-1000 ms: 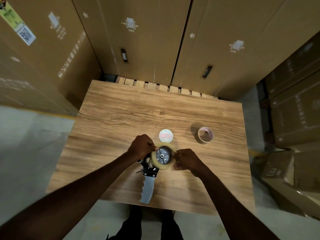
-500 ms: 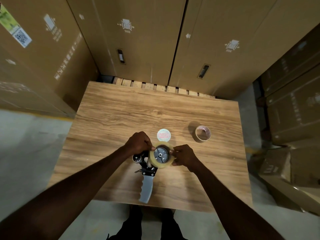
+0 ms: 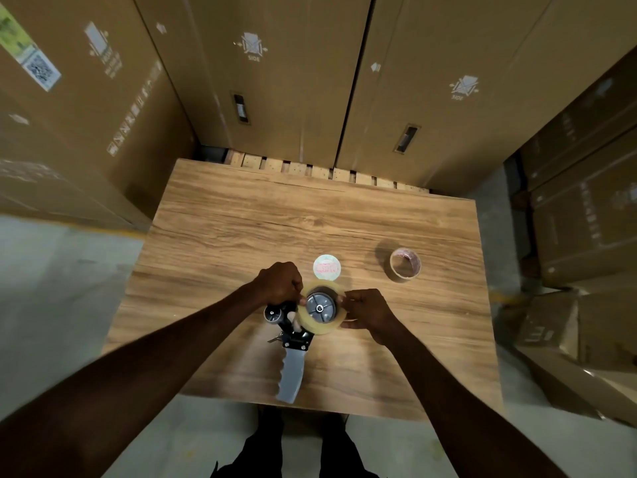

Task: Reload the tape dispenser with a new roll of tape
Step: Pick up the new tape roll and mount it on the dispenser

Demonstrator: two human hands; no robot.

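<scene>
A tape dispenser with a grey handle lies flat on the wooden table, handle toward me. A roll of clear tape sits on its grey hub. My left hand pinches the roll's left edge with closed fingers. My right hand holds the roll's right edge. A round white label disc lies just beyond the roll. An empty cardboard core stands to the right.
Tall cardboard boxes wall in the table's far and left sides. More boxes are stacked on the right. A wooden pallet edge shows behind the table. Grey floor lies left and near me.
The hands and roll stay in nearly the same place. My right hand has closed in against the roll's right edge compared with one second ago.
</scene>
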